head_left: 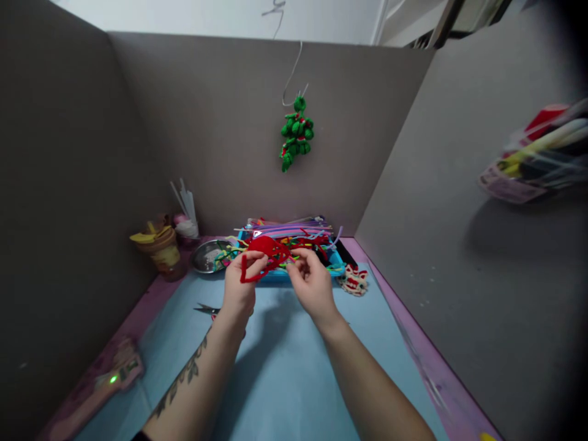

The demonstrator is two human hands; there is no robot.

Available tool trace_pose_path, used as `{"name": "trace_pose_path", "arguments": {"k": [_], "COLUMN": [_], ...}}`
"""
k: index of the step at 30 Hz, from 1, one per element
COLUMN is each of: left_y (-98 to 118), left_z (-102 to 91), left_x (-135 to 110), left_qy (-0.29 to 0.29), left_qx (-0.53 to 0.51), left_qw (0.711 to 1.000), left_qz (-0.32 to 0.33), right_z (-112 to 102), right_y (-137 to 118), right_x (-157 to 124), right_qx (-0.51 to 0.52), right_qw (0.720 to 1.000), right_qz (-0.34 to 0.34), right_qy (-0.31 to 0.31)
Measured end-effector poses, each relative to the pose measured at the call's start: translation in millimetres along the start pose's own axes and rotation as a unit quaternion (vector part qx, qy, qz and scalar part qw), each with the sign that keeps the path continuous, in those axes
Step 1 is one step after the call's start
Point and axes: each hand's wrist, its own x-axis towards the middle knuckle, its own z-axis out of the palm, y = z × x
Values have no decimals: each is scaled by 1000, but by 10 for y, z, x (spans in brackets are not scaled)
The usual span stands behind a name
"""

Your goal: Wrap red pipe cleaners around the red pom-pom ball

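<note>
My left hand (239,283) pinches a red pipe-cleaner piece (267,252), partly looped, above the blue mat (275,380). My right hand (312,280) pinches the other side of the same red piece, fingers closed on it. Just behind both hands lies a blue tray (334,262) heaped with several coloured pipe cleaners (294,233).
Scissors (206,310) lie on the mat left of my left wrist. A metal dish (206,255), a cup of sticks (187,225) and a brown-yellow figure (160,246) stand at the back left. A small red-white craft (353,280) sits right of the tray. A green craft (296,132) hangs on the back wall. A pink device (110,378) lies near left.
</note>
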Motion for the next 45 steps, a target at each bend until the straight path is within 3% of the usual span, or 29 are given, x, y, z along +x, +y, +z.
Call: {"name": "trace_pose_path", "arguments": {"k": [3, 11, 17, 24, 32, 45], "left_y": [-34, -84, -61, -45, 15, 31], "left_z": [-3, 17, 11, 6, 49, 76], "left_x": [-10, -31, -30, -51, -127, -150], "left_qy": [-8, -55, -79, -65, -89, -118], "left_qx": [21, 23, 38, 63, 110, 58], "left_qw": [1000, 998, 996, 996, 990, 991], "left_qz": [-4, -11, -13, 5, 16, -32], "right_z": [-2, -21, -87, -171, -140, -129], "right_y": [58, 68, 69, -60, -23, 40], "right_x": [42, 44, 75, 65, 50, 83], "right_qx": [8, -54, -146, -91, -122, -122], "right_qw": [1000, 994, 978, 983, 971, 967], "right_qz": [18, -86, -150, -159, -205, -217], "right_qy": [-1, 32, -4, 34, 35, 51]}}
